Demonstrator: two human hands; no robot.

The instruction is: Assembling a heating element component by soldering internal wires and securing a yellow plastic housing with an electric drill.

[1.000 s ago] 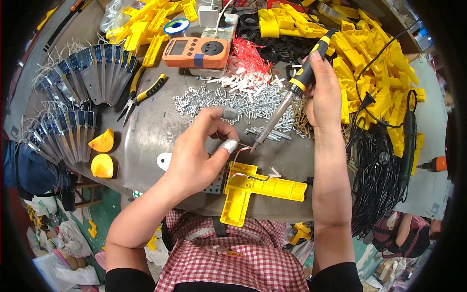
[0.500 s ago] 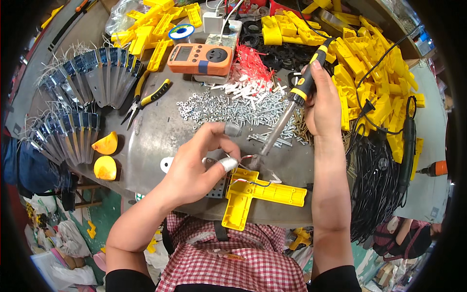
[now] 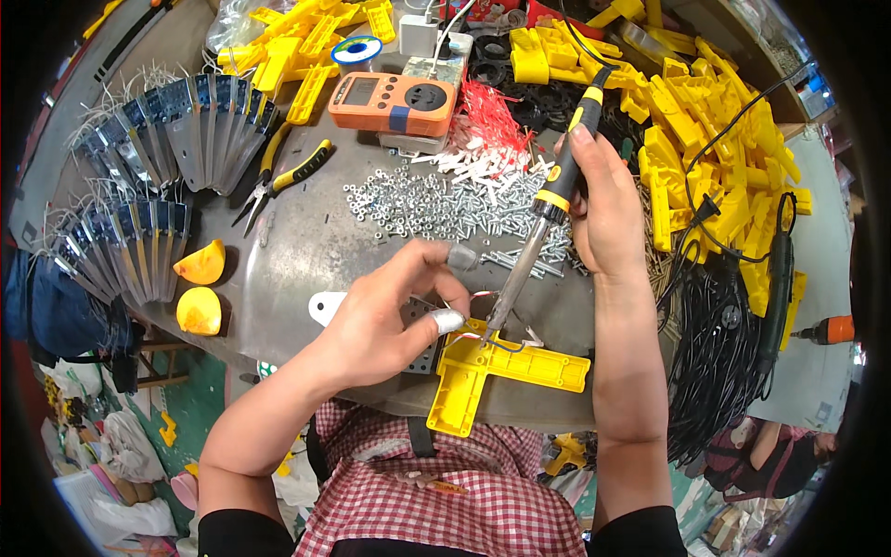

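Right grip (image 3: 603,200) is clenching the soldering iron (image 3: 548,209), tip now landing on the yellow T-shaped part (image 3: 506,371) at the worktop's (image 3: 306,251) near edge, having slid in closer over the last second. Left grip (image 3: 390,320) is pinching something small there, probably a wire. Loose screws (image 3: 418,200) and an orange meter (image 3: 394,102) are sitting further back.
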